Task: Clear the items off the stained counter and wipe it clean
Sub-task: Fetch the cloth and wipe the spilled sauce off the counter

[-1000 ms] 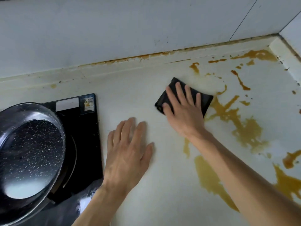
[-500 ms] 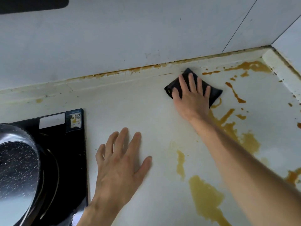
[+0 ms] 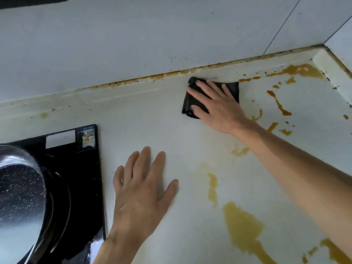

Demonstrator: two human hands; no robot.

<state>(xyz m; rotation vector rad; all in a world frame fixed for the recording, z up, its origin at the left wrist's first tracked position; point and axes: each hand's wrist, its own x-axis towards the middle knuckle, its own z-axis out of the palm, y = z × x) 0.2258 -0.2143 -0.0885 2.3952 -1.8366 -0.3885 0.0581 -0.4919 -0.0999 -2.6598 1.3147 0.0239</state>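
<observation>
A folded black cloth [image 3: 231,90] lies on the white counter [image 3: 152,126] close to the back wall. My right hand [image 3: 219,107] presses flat on it with straight, spread fingers. Flat on the counter nearer to me, beside the stove, rests my left hand [image 3: 141,193] with its fingers spread, holding nothing. Brown-orange stains [image 3: 243,229] cover the counter to the right of the cloth and in the near right area, with more in the back right corner [image 3: 297,70].
A black cooktop [image 3: 80,187] sits at the left with a steel pan [image 3: 19,202] on it. A raised ledge [image 3: 333,73] borders the counter at the right. The grimy seam [image 3: 142,79] runs along the tiled back wall.
My right hand has slid the cloth away from me to the back wall, then leftward along it. The stain patch near the cloth's earlier path is fainter. My left hand stays put.
</observation>
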